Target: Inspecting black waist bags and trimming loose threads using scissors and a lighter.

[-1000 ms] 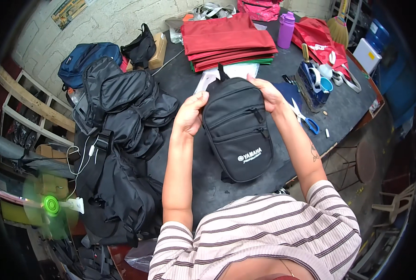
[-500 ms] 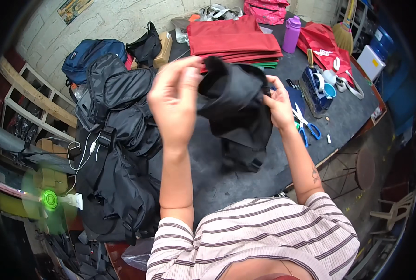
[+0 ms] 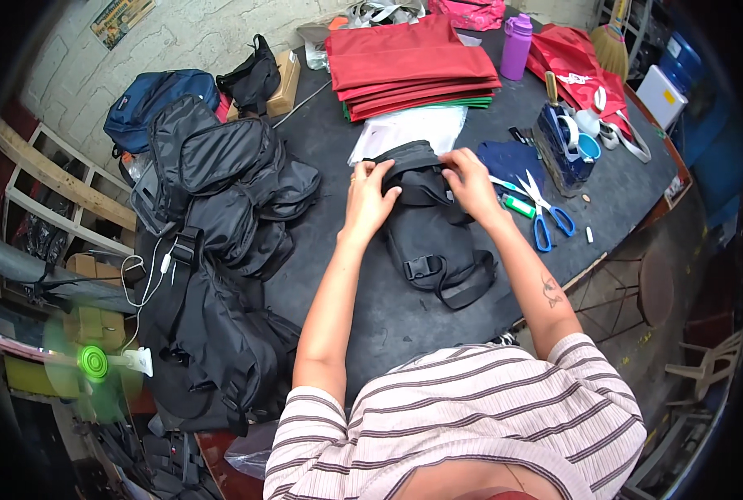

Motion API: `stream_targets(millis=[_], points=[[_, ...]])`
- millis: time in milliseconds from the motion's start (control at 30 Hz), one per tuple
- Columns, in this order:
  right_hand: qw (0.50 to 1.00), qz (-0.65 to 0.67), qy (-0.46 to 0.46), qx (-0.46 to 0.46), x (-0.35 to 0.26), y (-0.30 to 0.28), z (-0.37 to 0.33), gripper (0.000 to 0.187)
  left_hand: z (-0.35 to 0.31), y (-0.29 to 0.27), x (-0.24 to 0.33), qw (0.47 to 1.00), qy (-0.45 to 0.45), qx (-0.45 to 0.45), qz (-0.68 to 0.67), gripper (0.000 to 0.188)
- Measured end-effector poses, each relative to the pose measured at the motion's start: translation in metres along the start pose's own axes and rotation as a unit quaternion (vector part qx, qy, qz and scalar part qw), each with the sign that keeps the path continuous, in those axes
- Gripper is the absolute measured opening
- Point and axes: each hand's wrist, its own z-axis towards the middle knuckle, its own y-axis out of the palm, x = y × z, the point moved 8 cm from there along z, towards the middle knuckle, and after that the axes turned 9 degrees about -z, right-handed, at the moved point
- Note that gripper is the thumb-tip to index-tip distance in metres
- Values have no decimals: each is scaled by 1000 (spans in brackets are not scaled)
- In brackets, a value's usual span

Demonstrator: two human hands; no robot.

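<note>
A small black bag (image 3: 426, 237) lies on the dark table in front of me, its folded top part toward the far side. On its near half sit a plastic side-release buckle (image 3: 422, 267) and a looped black strap (image 3: 469, 283). My left hand (image 3: 373, 198) is closed on the left edge of the bag's top, thumb toward the middle. My right hand (image 3: 471, 183) pinches the top's right edge. Just beyond the bag lie white sheets (image 3: 409, 133), partly covered by it. Blue-handled scissors (image 3: 542, 212) rest to the right of my right hand.
Black bags (image 3: 221, 208) pile up on the left, with a blue backpack (image 3: 162, 108) behind. Folded red fabric (image 3: 409, 67) is stacked at the back beside a purple bottle (image 3: 516, 48). A tool holder (image 3: 561, 150) with tape stands right. A green fan (image 3: 94, 363) spins at lower left.
The bag has come down from mid-air onto the table, its buckle and strap now facing up. My left hand has moved lower and taken hold of its top edge; my right hand keeps hold.
</note>
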Motion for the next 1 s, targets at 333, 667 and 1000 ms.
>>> stream_targets(millis=[333,667,1000], points=[[966,200,121,-108,11,74,37,13,3,12,-22,995,-17,94,-12,11],[956,282,4,79,-25,10,64,19,63,-106,39,861,-32,196,-469,31],[941,209,165,-207,-37,75,-9,40,89,3,23,993,-76,75,-43,37]])
